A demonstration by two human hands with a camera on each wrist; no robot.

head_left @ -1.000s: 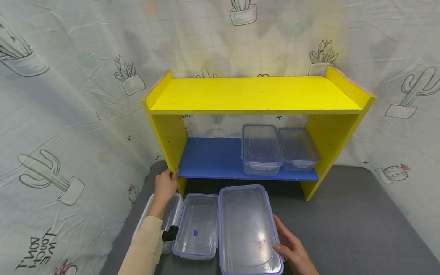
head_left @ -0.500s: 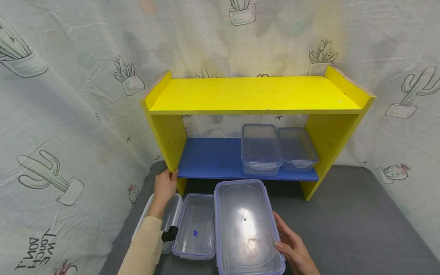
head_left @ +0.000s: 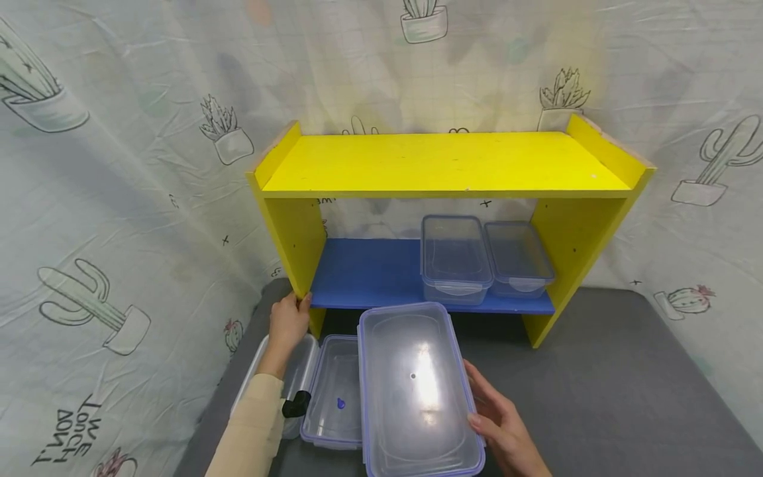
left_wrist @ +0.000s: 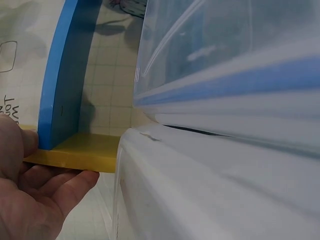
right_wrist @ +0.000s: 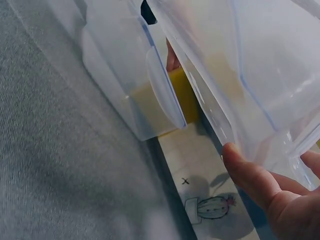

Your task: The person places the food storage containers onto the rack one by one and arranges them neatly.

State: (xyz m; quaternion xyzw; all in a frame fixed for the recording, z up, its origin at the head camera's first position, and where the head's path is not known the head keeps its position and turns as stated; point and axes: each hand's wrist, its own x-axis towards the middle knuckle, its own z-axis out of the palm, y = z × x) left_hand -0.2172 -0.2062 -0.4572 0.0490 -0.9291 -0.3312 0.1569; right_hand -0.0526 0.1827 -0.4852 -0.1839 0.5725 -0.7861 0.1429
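In the head view my left hand (head_left: pixel 287 326) grips the lower front edge of the yellow shelf's left side panel (head_left: pixel 292 245); the left wrist view shows thumb and fingers (left_wrist: pixel 75 192) on either side of the yellow board (left_wrist: pixel 95 152). My right hand (head_left: pixel 503 424) holds the large clear box with a lilac-rimmed lid (head_left: pixel 417 397) by its right side. That box is tilted and overlaps the medium clear box (head_left: pixel 336 391) at its left. In the right wrist view the thumb of my right hand (right_wrist: pixel 275 195) presses against the large box's wall (right_wrist: pixel 215 100).
Two lidded clear boxes, one larger (head_left: pixel 456 255) and one smaller (head_left: pixel 517 255), stand at the right on the blue lower shelf (head_left: pixel 369 271). Another clear box (head_left: pixel 298 371) lies under my left forearm. Grey cloth (head_left: pixel 626 391) covers the table; a cactus-print curtain (head_left: pixel 149 199) hangs behind.
The large box has risen, tilted and shifted left over the medium box, with my right hand following it. My left hand stays on the side panel.
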